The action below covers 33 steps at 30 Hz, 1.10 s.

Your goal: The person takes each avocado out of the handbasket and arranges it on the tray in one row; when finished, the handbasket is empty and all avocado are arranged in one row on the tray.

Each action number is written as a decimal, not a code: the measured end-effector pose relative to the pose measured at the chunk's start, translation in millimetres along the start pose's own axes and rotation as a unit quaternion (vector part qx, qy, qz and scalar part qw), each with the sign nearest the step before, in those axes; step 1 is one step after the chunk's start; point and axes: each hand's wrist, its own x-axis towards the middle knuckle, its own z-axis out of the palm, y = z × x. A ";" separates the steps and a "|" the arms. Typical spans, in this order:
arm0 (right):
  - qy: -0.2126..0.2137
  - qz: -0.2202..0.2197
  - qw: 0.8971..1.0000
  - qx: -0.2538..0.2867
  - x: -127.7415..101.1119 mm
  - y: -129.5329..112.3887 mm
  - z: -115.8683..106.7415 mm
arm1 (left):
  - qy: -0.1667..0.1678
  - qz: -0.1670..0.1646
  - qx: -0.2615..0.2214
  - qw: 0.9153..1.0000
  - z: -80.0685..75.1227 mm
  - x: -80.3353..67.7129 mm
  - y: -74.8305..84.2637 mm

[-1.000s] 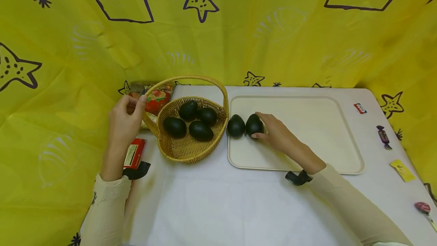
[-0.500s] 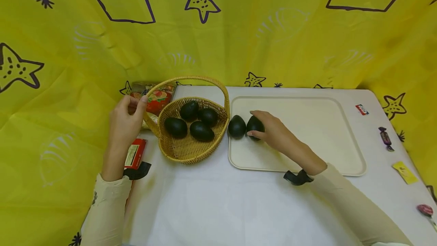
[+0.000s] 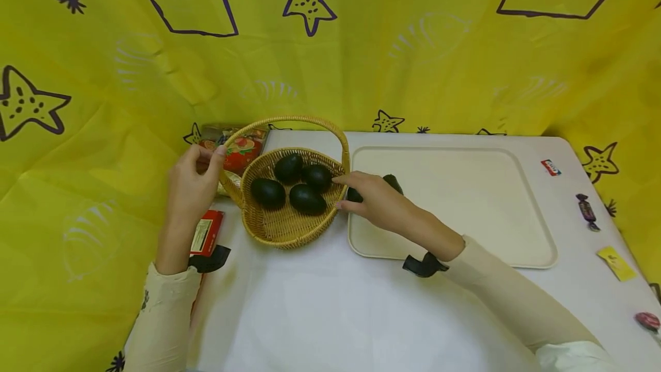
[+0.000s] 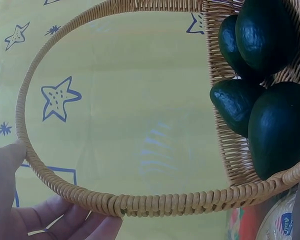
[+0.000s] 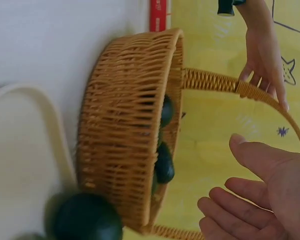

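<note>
A wicker basket (image 3: 279,228) with an arched handle (image 4: 160,202) holds several dark green avocados (image 3: 307,200). My left hand (image 3: 192,185) grips the handle's left side, thumb and fingers on either side of it in the left wrist view. Over the basket's right rim reaches my right hand (image 3: 382,202), its fingers loosely extended and nothing held, as the right wrist view (image 5: 265,195) shows. Two more avocados lie on the left end of the cream tray (image 3: 465,205); the right hand partly hides both, and one avocado (image 5: 87,217) shows beside the basket from the right wrist.
Behind and left of the basket lie a red fruit-print package (image 3: 242,151) and a red box (image 3: 208,233). Along the table's right side are a small red wrapper (image 3: 551,167), a purple candy (image 3: 587,212), a yellow packet (image 3: 616,263) and a lollipop (image 3: 648,321). A yellow curtain (image 3: 361,62) borders the table.
My right hand has left the avocado on the tray and moved left to the basket's right rim. The left hand keeps its grip on the handle.
</note>
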 end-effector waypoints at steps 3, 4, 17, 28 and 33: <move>-0.025 -0.016 1.000 -0.008 16.2 -11.3 2.9 | 0.000 0.001 0.002 1.000 0.1 0.0 -0.2; -0.030 -0.022 0.999 -0.011 22.5 -15.1 3.8 | -0.001 0.001 0.000 1.000 -0.1 0.2 -0.2; -0.075 -0.068 0.993 -0.058 103.7 -58.7 23.6 | -0.004 0.004 -0.004 1.000 -1.0 1.7 -0.9; -0.148 -0.054 0.979 -0.128 147.2 -50.5 53.2 | -0.002 0.006 -0.011 1.000 0.2 1.5 -2.6; -0.185 -0.055 0.970 -0.149 156.1 -49.4 64.7 | -0.003 0.004 -0.012 1.000 0.9 2.2 -4.3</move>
